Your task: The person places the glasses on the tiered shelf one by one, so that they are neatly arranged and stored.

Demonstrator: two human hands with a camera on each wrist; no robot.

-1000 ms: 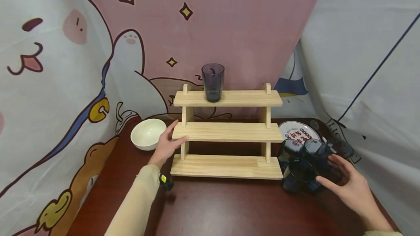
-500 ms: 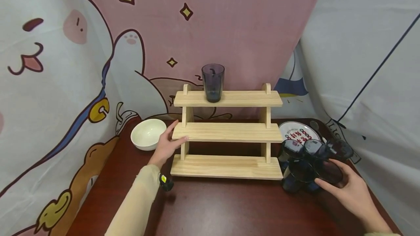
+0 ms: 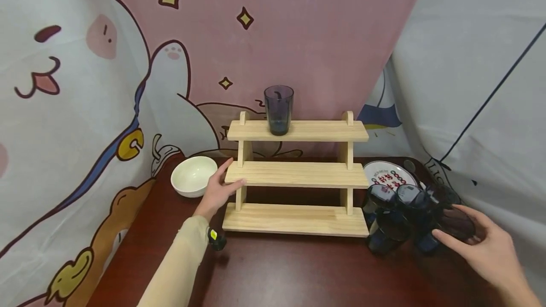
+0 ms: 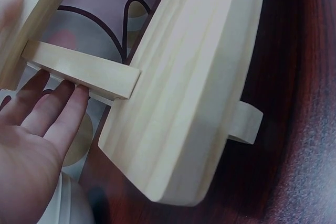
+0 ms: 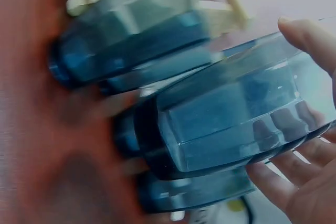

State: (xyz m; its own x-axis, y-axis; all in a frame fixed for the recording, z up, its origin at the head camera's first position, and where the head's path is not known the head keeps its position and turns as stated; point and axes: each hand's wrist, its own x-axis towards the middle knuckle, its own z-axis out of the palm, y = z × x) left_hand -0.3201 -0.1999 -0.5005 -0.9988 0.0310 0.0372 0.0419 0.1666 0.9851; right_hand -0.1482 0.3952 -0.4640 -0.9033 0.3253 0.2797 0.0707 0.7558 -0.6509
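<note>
A three-tier wooden display shelf (image 3: 296,174) stands on the dark red-brown table. My left hand (image 3: 214,196) holds the left end of its middle board, thumb on the board and fingers against the side upright (image 4: 84,69). At the right, my right hand (image 3: 490,246) grips a dark blue-tinted drinking glass (image 5: 226,111) near its rim, thumb on one side and fingers on the other. The glass is tilted in the right wrist view, its base apart from the table. Several similar glasses (image 3: 387,233) cluster just left of it. One more glass (image 3: 279,112) stands upright on the top board.
A white bowl (image 3: 194,176) sits left of the shelf, close to my left hand. Behind the clustered glasses lies a white plate (image 3: 375,170) with red and dark markings. Printed cloth (image 3: 332,37) hangs behind and along both sides of the table (image 3: 273,274).
My right hand has closed around one glass and drawn it rightward, away from the cluster. My left hand stays on the shelf. The head view has shifted slightly.
</note>
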